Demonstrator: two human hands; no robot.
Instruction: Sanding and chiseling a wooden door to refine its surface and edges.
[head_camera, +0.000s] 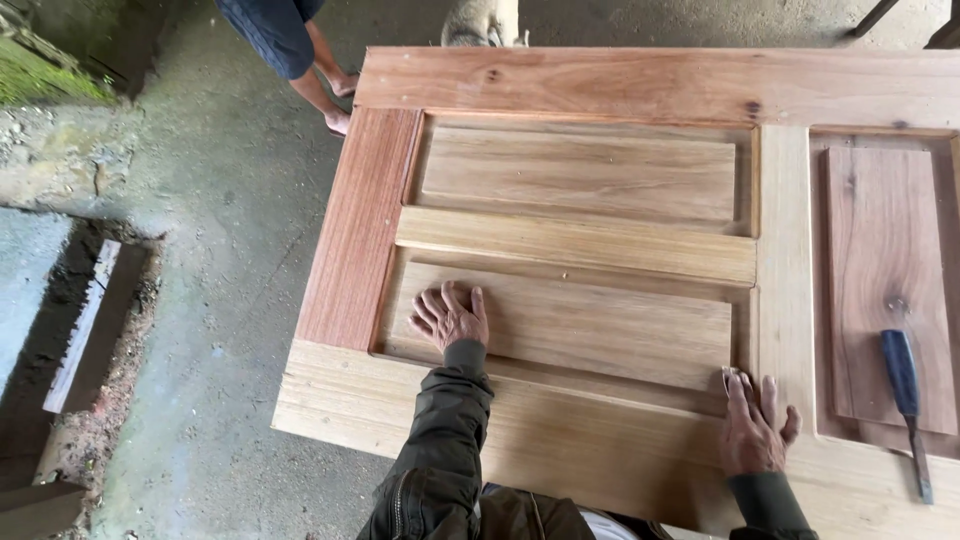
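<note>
A large unfinished wooden panel door (600, 90) lies flat in front of me, with raised panels set in its frame. My left hand (449, 315) rests flat, fingers spread, on the near raised panel (600, 320) at its left end. At the lower right corner of that same panel my right hand (752, 428) presses flat on the frame, fingertips touching the panel's edge. Neither hand holds anything. A chisel (905, 395) with a dark blue handle lies on the right-hand panel, a short way right of my right hand.
Another person's bare legs and feet (325, 85) stand on the concrete floor (220, 300) beyond the door's far left corner. A trench with a wooden plank (85, 325) runs along the left. An animal's pale legs (480, 25) show at the door's far edge.
</note>
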